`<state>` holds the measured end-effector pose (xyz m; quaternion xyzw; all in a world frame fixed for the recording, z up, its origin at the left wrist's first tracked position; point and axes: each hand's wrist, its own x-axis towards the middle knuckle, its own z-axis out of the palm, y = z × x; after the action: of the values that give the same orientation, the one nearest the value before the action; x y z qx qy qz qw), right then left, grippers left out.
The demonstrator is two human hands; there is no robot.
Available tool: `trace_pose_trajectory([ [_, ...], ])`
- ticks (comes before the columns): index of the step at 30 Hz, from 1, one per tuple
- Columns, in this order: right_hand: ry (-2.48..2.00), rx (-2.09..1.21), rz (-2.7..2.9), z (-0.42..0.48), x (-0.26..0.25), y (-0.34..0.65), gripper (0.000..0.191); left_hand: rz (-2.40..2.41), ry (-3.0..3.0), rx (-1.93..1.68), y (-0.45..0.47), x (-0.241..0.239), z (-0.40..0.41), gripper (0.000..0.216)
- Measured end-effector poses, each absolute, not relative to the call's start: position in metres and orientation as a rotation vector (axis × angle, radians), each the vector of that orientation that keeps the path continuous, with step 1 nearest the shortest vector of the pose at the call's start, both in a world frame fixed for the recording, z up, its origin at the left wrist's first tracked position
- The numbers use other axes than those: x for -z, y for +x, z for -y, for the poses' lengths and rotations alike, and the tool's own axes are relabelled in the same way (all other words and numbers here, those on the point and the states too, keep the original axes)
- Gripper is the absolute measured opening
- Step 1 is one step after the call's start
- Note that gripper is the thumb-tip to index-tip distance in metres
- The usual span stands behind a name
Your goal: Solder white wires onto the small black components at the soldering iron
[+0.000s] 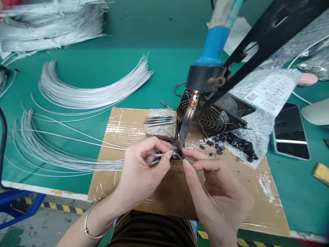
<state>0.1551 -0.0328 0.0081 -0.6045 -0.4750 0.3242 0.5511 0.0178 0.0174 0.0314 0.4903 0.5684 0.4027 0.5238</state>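
Note:
My left hand (144, 168) is pinched on thin silver wire ends (156, 155) that run off to the left. My right hand (216, 181) pinches a strand of solder wire (213, 202) that trails back over my wrist. Both meet under the tip of a fixed soldering iron (186, 127) with a blue handle (213, 44), clamped in a black bracket (259, 44). A small dark part lies at the tip, mostly hidden by my fingers. All this is over a taped cardboard sheet (123, 133).
Bundles of silver wire (89, 92) curve across the green table (159, 61). A block with several metal pins (160, 123), a black fan (213, 116), a bubble bag spilling small black parts (226, 142), and a phone (290, 132) lie nearby.

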Motion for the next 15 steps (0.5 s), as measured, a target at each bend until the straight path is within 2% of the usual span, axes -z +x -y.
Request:
trace_pose_trajectory([
  [15,-1.393,-0.674,1.161,0.0314,-0.0028,0.1525,0.014,-1.35,1.191,-0.954,0.0186,-0.0318,-0.0179,0.012],
])
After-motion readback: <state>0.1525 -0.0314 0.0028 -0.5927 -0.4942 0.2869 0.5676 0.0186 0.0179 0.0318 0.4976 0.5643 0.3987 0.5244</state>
